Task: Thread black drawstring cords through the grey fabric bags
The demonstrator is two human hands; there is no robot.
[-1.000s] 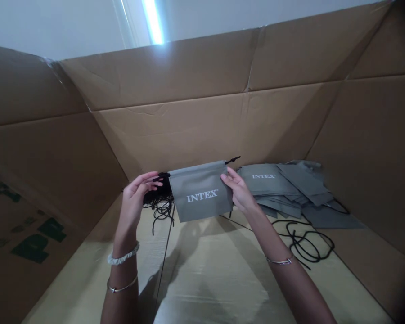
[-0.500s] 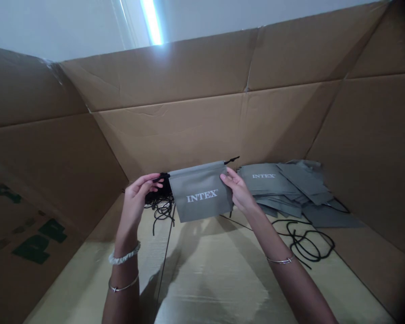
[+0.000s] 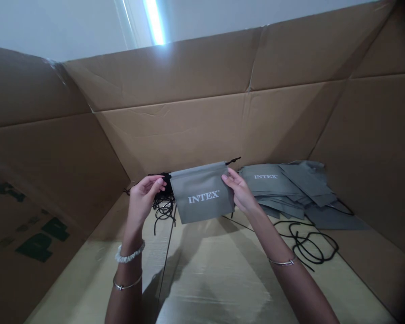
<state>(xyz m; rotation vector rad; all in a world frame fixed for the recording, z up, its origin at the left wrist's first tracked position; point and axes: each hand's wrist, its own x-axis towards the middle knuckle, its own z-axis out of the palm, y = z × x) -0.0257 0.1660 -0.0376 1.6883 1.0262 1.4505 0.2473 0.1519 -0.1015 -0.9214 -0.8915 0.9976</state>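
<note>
I hold a small grey drawstring pouch [image 3: 202, 193] printed INTEX upright above the floor of a big cardboard box. My right hand [image 3: 239, 191] grips its right edge, thumb on the front. My left hand [image 3: 146, 198] is closed in a pinch on the black drawstring [image 3: 165, 176] that sticks out at the pouch's top left corner. A short black cord end pokes out at the top right corner. Behind my left hand lies a tangle of black cords [image 3: 162, 208].
A pile of several flat grey INTEX pouches [image 3: 283, 186] lies at the back right of the box floor, with loose black cord [image 3: 307, 243] coiled in front of it. Tall cardboard walls [image 3: 195, 121] close in on three sides.
My left hand has moved slightly right, closer to the pouch's left corner, and its fingers have closed more on the cord. The pouch and my right hand have hardly moved.
</note>
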